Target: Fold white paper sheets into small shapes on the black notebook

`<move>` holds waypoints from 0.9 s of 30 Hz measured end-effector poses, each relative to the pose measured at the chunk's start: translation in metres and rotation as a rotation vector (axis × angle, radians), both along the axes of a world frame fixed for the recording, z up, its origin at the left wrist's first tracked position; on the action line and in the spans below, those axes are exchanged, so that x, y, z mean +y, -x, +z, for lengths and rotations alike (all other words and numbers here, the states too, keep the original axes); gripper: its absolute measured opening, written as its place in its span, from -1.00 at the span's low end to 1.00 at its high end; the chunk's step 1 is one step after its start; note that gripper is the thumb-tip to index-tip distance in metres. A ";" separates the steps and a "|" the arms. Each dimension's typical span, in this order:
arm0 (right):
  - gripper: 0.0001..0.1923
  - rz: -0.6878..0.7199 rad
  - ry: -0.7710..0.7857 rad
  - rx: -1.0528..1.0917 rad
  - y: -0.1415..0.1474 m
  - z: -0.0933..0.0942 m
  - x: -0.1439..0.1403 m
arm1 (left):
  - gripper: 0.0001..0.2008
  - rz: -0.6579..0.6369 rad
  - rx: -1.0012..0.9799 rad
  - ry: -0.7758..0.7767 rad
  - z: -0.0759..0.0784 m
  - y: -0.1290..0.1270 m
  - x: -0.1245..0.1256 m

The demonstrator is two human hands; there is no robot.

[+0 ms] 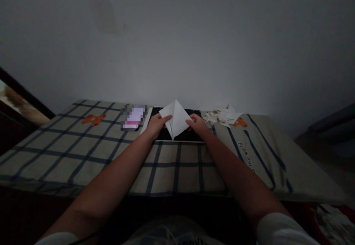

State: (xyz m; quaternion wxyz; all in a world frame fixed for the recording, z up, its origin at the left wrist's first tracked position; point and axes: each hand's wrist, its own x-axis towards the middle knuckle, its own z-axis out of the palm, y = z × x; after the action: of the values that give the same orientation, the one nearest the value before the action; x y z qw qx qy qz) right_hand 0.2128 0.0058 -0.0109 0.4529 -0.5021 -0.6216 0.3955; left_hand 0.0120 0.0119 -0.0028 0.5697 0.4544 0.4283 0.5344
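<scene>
A white sheet of paper [176, 119], folded into a pointed diamond-like shape, is held up between both hands. My left hand [156, 123] pinches its left edge and my right hand [197, 123] grips its right edge. The paper hovers just above a black pad [191, 135] with a dotted top edge, lying flat on a checked cloth [83, 145].
A pile of several small folded white paper pieces [223, 116] lies right of the pad. A blurred-out phone-like object [133, 118] lies left of it. The cloth bears orange bear prints [93, 119]. A plain wall stands close behind; dark furniture sits at both sides.
</scene>
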 end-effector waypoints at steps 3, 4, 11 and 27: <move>-0.74 0.037 0.023 0.058 0.001 0.001 -0.001 | -0.50 -0.017 0.045 -0.010 0.000 0.001 0.000; -0.74 0.044 0.029 0.057 0.001 0.001 -0.002 | -0.50 -0.023 0.057 -0.014 0.000 0.001 -0.001; -0.83 0.033 0.071 0.014 0.000 -0.001 0.000 | -0.55 -0.041 0.052 -0.038 -0.001 0.000 0.001; -0.82 0.039 0.180 0.288 -0.001 0.006 -0.002 | -0.48 -0.133 -0.166 -0.005 0.004 0.001 0.007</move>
State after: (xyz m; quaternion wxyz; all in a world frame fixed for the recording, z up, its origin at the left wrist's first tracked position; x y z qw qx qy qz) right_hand 0.2135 0.0042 -0.0046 0.4827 -0.4664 -0.5219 0.5264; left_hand 0.0110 0.0187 0.0008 0.6362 0.4373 0.3474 0.5322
